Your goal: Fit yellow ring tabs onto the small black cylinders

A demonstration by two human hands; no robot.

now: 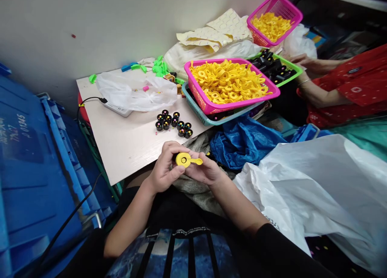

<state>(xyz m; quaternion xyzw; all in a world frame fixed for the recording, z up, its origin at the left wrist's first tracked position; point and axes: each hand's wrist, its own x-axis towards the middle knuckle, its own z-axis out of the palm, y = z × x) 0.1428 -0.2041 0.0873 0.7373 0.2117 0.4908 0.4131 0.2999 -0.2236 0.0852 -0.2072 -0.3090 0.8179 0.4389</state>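
My left hand (165,167) and my right hand (205,171) meet over my lap, both closed around one small yellow plastic ring part with a short tab (186,160). A dark piece shows just under the ring, mostly hidden by my fingers. On the white board (127,145) just beyond my hands stands a cluster of several small black caps with coloured dots (173,123). A pink basket heaped with the same yellow parts (229,82) sits further back, resting on a teal basket (196,110).
Another person in a red sleeve (341,84) reaches into a green tray of black parts (276,66) at right. A second pink basket (273,22) stands behind. Blue crates (33,165) fill the left; white plastic bags (320,185) and a blue bag (242,143) lie right.
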